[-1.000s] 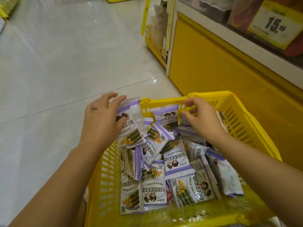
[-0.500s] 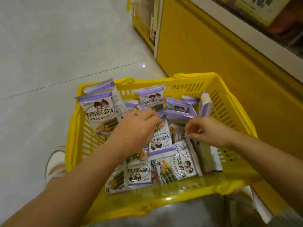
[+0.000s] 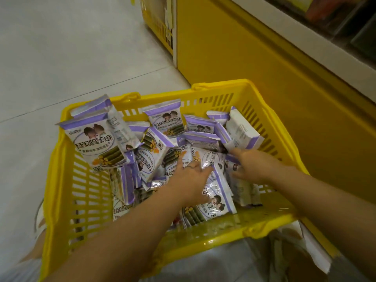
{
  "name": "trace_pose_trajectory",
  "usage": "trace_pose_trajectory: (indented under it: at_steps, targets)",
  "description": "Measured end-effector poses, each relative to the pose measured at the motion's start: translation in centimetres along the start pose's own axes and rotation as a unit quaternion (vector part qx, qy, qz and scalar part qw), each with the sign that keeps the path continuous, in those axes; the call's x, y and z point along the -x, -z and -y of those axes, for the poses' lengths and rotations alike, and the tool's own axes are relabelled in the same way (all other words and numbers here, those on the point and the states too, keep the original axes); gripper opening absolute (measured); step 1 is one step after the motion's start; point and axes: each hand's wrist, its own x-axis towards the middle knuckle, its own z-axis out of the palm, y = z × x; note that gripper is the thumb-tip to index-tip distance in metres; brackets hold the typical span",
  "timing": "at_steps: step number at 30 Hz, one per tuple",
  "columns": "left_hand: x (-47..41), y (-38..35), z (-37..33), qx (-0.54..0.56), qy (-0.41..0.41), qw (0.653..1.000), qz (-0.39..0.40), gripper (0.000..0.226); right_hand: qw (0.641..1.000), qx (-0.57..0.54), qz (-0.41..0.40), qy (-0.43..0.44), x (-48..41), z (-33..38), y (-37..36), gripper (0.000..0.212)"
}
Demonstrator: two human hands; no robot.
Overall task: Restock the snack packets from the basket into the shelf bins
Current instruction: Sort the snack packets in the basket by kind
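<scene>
A yellow plastic basket [image 3: 223,86] holds several white-and-purple snack packets printed with green rolls. One large packet [image 3: 97,143] leans on the basket's left rim. Another packet [image 3: 242,131] stands on edge at the right. My left hand [image 3: 187,180] lies with spread fingers on the packets in the middle of the pile. My right hand [image 3: 254,167] reaches in beside it, its fingers stretched toward the standing packet and touching the packets below. Neither hand visibly grips a packet.
A yellow shelf base [image 3: 244,58] rises directly behind and to the right of the basket. Its dark shelf bins [image 3: 345,23] show at the top right. Pale tiled floor [image 3: 61,58] spreads to the left. A shoe [image 3: 39,216] shows at the lower left.
The view has dropped closer over the basket. My left hand let go of the packet now leaning on the left rim and moved to the middle. My right hand went from the rim into the pile.
</scene>
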Motion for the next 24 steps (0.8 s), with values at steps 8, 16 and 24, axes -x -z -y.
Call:
trace_pose_trajectory:
  at_steps: [8, 16, 24]
  targets:
    - [-0.4, 0.8, -0.2, 0.033, 0.015, 0.998, 0.056, 0.09, 0.998, 0.021, 0.047, -0.028, -1.5, 0.7, -0.7, 0.064]
    - [1.4, 2.5, 0.6, 0.138, -0.02, 0.987, 0.077, 0.048, 0.992, 0.038, 0.1, -0.072, -2.2, 1.4, -0.5, 0.074]
    - [4.1, 4.1, 2.7, 0.341, 0.008, 0.94, 0.017, 0.057, 0.997, 0.065, 0.005, -0.038, -1.3, 1.2, -0.4, 0.074]
